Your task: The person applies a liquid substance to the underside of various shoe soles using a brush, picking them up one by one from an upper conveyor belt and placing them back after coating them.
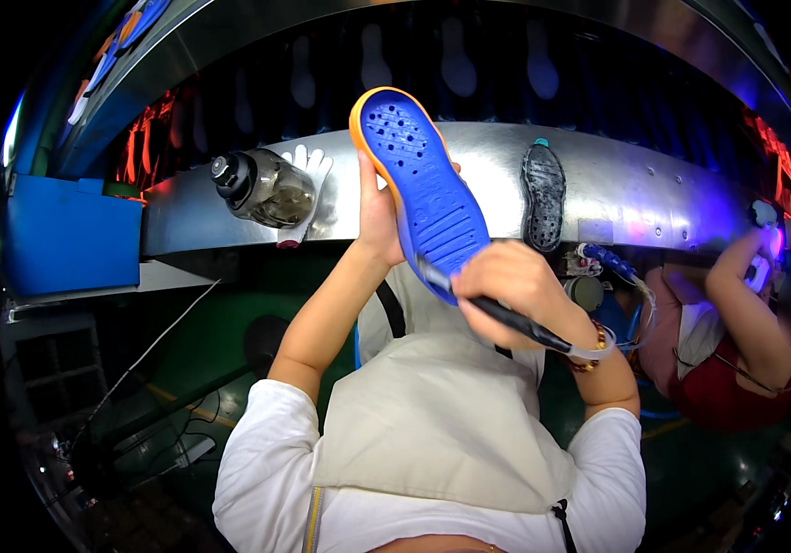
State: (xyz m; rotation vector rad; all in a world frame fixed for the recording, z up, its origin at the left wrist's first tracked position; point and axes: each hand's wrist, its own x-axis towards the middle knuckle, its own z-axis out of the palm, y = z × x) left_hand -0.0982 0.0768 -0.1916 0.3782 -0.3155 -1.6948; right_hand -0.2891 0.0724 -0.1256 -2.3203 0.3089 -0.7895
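Observation:
A shoe sole (432,198), blue inside with an orange rim at the heel, is held up over the near edge of the metal bench. My left hand (380,219) grips it by its left side, fingers wrapped behind it. My right hand (511,281) is closed round a black-handled brush (517,323) with a clear tube at its back end. The brush's tip, smeared by motion, is at the lower part of the sole's blue inner face. A dark grey sole (543,198) lies on the bench to the right.
A dark transparent bottle (271,189) and a white glove (314,170) are on the metal bench (663,198) at left. Soles lie on a dark conveyor (414,69) beyond. A co-worker's arm (737,263) is at right, a blue bin (73,235) at left.

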